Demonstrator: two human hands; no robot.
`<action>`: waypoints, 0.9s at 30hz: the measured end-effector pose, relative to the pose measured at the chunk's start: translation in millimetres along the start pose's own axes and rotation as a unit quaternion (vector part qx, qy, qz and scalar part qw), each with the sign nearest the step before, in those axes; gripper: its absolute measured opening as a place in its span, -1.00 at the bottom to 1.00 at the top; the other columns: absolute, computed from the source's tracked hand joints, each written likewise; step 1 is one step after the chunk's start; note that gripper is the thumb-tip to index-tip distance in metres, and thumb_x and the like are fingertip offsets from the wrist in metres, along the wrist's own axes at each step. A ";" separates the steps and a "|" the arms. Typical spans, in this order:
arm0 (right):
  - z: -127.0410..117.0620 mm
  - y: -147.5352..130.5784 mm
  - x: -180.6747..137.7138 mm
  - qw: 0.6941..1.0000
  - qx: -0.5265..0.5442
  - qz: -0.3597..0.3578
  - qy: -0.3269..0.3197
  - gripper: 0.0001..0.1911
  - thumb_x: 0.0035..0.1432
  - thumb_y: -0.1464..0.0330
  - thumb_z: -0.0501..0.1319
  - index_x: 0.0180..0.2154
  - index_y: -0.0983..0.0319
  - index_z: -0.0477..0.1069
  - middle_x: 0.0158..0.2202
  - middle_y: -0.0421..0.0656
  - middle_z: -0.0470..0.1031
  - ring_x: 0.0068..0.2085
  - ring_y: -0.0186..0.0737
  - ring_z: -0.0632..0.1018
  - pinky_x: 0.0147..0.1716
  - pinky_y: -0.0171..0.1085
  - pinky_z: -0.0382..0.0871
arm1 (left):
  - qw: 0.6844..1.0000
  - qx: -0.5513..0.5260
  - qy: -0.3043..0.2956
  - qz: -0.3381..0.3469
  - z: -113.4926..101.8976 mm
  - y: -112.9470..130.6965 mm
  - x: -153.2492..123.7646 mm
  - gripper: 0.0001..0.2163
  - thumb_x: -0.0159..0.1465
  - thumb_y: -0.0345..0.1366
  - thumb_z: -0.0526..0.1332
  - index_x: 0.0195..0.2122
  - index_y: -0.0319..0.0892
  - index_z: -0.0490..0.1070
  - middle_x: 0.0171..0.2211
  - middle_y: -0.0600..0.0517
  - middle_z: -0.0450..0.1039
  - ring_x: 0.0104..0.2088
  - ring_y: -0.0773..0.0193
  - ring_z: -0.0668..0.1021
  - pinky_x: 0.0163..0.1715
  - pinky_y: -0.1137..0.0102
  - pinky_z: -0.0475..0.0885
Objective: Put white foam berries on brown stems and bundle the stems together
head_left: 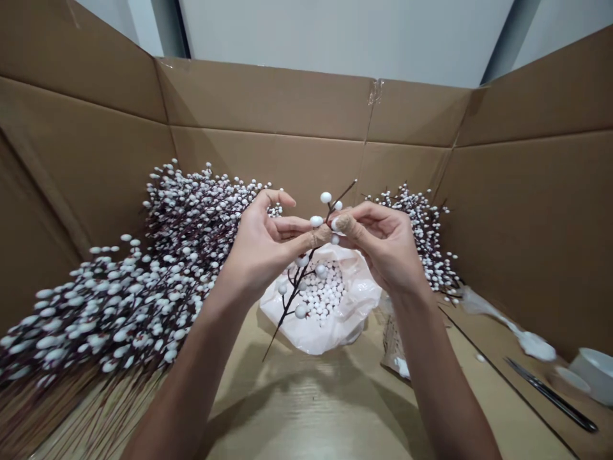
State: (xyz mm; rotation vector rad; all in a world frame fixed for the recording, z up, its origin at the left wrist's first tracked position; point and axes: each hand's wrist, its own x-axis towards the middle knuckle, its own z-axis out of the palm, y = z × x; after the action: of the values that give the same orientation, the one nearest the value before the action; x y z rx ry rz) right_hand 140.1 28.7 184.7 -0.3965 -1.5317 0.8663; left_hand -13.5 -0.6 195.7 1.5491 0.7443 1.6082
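Note:
My left hand and my right hand meet in the middle of the view, both pinching a thin dark twig studded with white beads. The twig runs from lower left up to its tip above my fingers. My left thumb wears a tan wrap and presses the stem; my right thumb and forefinger pinch a white bead on the stem. Below the hands lies an open white plastic bag filled with loose white beads.
A big heap of finished beaded twigs fills the left side, and a smaller heap lies behind my right hand. Cardboard walls enclose the worktop. At right lie a thin dark rod, a dark tool and a white bowl.

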 end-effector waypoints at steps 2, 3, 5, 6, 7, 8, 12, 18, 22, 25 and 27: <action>-0.5 0.2 0.1 1.000 -0.008 0.000 -0.006 -0.89 -0.03 0.32 0.33 -0.46 0.23 0.48 -0.46 -0.19 0.53 -0.43 -0.35 0.53 -0.41 -0.33 0.46 | 0.999 0.036 -0.020 -0.008 -4.5 4.8 -1.4 -0.53 -0.12 -0.30 0.43 -0.26 -0.15 0.19 -0.50 0.04 0.53 -0.48 0.24 0.58 -0.55 0.47 0.45; -0.9 0.5 0.3 1.000 -0.012 0.001 -0.008 -0.89 -0.02 0.32 0.32 -0.46 0.23 0.48 -0.45 -0.19 0.53 -0.42 -0.35 0.53 -0.40 -0.33 0.46 | 0.998 0.056 -0.030 -0.010 -7.1 7.1 -2.2 -0.55 -0.11 -0.28 0.42 -0.25 -0.16 0.22 -0.47 0.02 0.53 -0.45 0.22 0.59 -0.52 0.45 0.47; -1.7 1.1 0.6 1.000 -0.020 0.005 -0.013 -0.89 -0.01 0.32 0.32 -0.45 0.23 0.48 -0.45 -0.19 0.54 -0.41 -0.34 0.54 -0.39 -0.33 0.46 | 0.995 0.095 -0.036 -0.006 -12.2 11.0 -3.4 -0.57 -0.10 -0.27 0.42 -0.23 -0.17 0.28 -0.42 -0.02 0.53 -0.36 0.16 0.59 -0.44 0.39 0.50; -2.0 1.3 0.7 1.000 -0.024 0.008 -0.017 -0.89 -0.01 0.31 0.32 -0.45 0.22 0.48 -0.44 -0.19 0.54 -0.40 -0.34 0.54 -0.39 -0.33 0.46 | 0.993 0.111 -0.028 0.002 -14.4 12.3 -3.5 -0.57 -0.09 -0.27 0.42 -0.22 -0.18 0.30 -0.39 -0.04 0.53 -0.32 0.14 0.59 -0.39 0.37 0.51; -2.0 1.3 0.7 0.999 -0.027 0.013 -0.022 -0.90 -0.01 0.32 0.32 -0.45 0.23 0.49 -0.44 -0.19 0.55 -0.40 -0.34 0.54 -0.39 -0.33 0.46 | 0.992 0.124 -0.014 0.013 -16.1 12.9 -3.1 -0.57 -0.09 -0.26 0.41 -0.21 -0.19 0.31 -0.36 -0.05 0.53 -0.28 0.13 0.58 -0.35 0.34 0.51; -1.7 1.2 0.5 0.999 -0.029 0.018 -0.030 -0.90 -0.02 0.32 0.32 -0.45 0.23 0.49 -0.43 -0.18 0.55 -0.40 -0.34 0.54 -0.39 -0.34 0.46 | 0.991 0.131 0.001 0.027 -17.3 12.9 -2.4 -0.57 -0.08 -0.26 0.41 -0.20 -0.20 0.33 -0.33 -0.07 0.52 -0.26 0.13 0.58 -0.32 0.33 0.51; 2.5 0.1 -1.0 0.997 -0.026 0.043 -0.065 -0.90 -0.06 0.35 0.34 -0.45 0.25 0.50 -0.43 -0.17 0.55 -0.38 -0.32 0.56 -0.38 -0.34 0.47 | 0.992 0.103 0.022 0.075 -17.2 8.4 3.0 -0.62 -0.04 -0.26 0.38 -0.21 -0.21 0.35 -0.28 -0.07 0.52 -0.21 0.15 0.56 -0.20 0.29 0.48; 8.5 -1.7 -3.0 0.994 -0.031 0.065 -0.088 -0.87 -0.12 0.33 0.38 -0.46 0.25 0.51 -0.46 -0.18 0.55 -0.42 -0.33 0.55 -0.38 -0.32 0.47 | 0.996 0.041 0.009 0.077 -12.8 0.7 6.9 -0.63 -0.07 -0.37 0.39 -0.23 -0.19 0.33 -0.42 0.02 0.51 -0.32 0.25 0.57 -0.30 0.40 0.48; 9.4 -2.1 -3.4 0.993 -0.039 0.066 -0.088 -0.86 -0.12 0.32 0.38 -0.46 0.25 0.52 -0.46 -0.17 0.55 -0.41 -0.32 0.55 -0.38 -0.31 0.46 | 0.997 0.015 0.021 0.067 -11.9 -0.4 7.4 -0.62 -0.11 -0.41 0.39 -0.26 -0.19 0.32 -0.48 0.06 0.50 -0.43 0.30 0.57 -0.39 0.45 0.47; 8.7 -2.3 -3.9 0.992 -0.042 0.064 -0.097 -0.85 -0.11 0.32 0.38 -0.44 0.25 0.52 -0.45 -0.17 0.55 -0.39 -0.31 0.55 -0.35 -0.31 0.46 | 0.998 -0.007 0.018 0.063 -12.5 -0.6 8.2 -0.61 -0.11 -0.42 0.38 -0.27 -0.18 0.28 -0.50 0.07 0.51 -0.46 0.30 0.57 -0.41 0.43 0.47; 6.1 -3.9 -4.1 0.990 -0.041 0.071 -0.117 -0.84 -0.08 0.30 0.36 -0.40 0.23 0.53 -0.41 -0.17 0.56 -0.35 -0.31 0.55 -0.31 -0.30 0.46 | 0.998 -0.017 0.021 0.064 -13.2 -0.6 8.7 -0.61 -0.11 -0.43 0.38 -0.28 -0.17 0.26 -0.53 0.08 0.51 -0.46 0.28 0.57 -0.40 0.42 0.47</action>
State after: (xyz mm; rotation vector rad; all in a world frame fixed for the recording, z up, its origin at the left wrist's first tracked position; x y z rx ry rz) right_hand 135.9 21.5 184.9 -0.4811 -1.7755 0.9908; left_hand -26.3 8.3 198.7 1.5705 0.6480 1.7431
